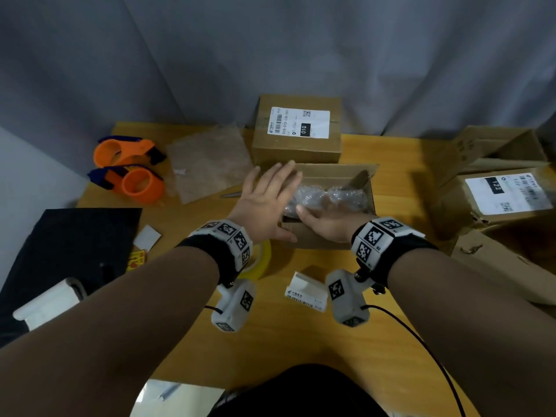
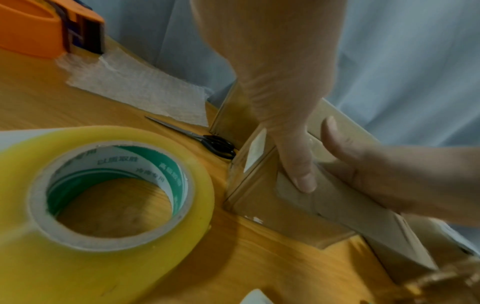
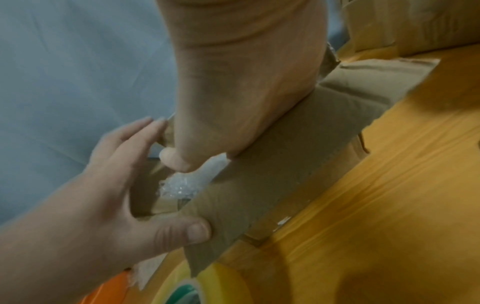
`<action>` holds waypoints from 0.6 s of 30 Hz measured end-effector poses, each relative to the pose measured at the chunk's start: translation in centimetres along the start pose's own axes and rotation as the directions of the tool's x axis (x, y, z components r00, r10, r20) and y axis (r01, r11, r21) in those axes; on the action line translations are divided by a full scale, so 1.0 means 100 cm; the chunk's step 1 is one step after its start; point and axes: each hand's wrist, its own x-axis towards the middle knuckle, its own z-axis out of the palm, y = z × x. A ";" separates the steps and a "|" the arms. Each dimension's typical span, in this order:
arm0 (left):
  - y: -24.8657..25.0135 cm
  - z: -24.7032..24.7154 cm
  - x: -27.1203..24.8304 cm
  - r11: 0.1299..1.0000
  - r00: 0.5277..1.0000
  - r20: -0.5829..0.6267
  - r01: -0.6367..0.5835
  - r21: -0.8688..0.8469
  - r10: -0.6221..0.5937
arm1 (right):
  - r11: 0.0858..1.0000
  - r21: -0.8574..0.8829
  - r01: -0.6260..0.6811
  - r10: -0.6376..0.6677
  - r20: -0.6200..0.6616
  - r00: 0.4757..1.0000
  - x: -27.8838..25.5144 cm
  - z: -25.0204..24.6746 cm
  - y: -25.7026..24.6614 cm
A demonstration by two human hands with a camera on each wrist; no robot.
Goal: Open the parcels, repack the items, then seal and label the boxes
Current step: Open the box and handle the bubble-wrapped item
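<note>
Centrally on the wooden table [image 1: 376,341] stands the open cardboard box [image 1: 331,236], used below as the reference landmark. Its flaps are raised, and a bubble-wrapped item [image 1: 331,197] lies inside it.

Hand states:
- Left hand [image 1: 267,200]: fingers straight and held together, palm turned toward the box, over the box's left side. In the left wrist view the thumb [image 2: 301,174] lies flat on the near cardboard wall. It pinches nothing.
- Right hand [image 1: 328,224]: placed at the near edge of the box with fingers reaching into the opening onto the bubble wrap. The fingertips are hidden in the head view, so how far they curl cannot be told from there. In the right wrist view the heel of the hand rests on the near flap and the thumb is extended.

Items placed relative to the open box:
- Directly behind it, touching or almost touching: a sealed box [image 1: 296,130] carrying a white shipping label [image 1: 298,121] marked 010.
- To its left, at the left wall: scissors [image 2: 202,137]. Farther left: a sheet of bubble wrap [image 1: 207,164] and two orange tape dispensers [image 1: 129,168].
- Near its front left corner: a yellow tape roll [image 2: 103,205], lying flat.
- In front of it: a loose shipping label [image 1: 307,291].
- To its right, well apart: further cardboard boxes, one [image 1: 493,200] with a label marked 122.
</note>
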 end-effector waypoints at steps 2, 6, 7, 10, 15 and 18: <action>0.004 -0.003 0.002 0.992 0.994 -0.031 -0.107 0.063 0.109 | 0.985 0.153 0.076 -0.057 -0.126 0.990 0.004 0.002 0.004; 0.010 -0.006 0.017 0.981 0.976 0.142 -0.177 0.080 0.165 | 0.972 0.065 0.226 -0.190 -0.346 0.919 0.003 -0.001 0.019; 0.013 -0.006 0.021 0.982 0.969 0.196 -0.171 0.079 0.153 | 0.973 -0.090 0.212 -0.230 -0.343 0.911 0.001 -0.002 0.023; 0.025 -0.002 0.027 0.988 0.933 0.341 -0.145 0.059 0.117 | 0.959 -0.259 0.120 -0.172 -0.192 0.966 -0.007 -0.002 0.034; 0.032 0.000 0.027 0.988 0.901 0.425 -0.128 0.083 0.081 | 0.973 -0.178 0.147 -0.166 -0.096 0.981 -0.001 0.004 0.035; 0.029 -0.006 0.023 0.990 0.955 0.270 -0.136 0.040 0.121 | 0.947 -0.319 0.032 -0.129 -0.285 0.950 -0.007 0.001 0.033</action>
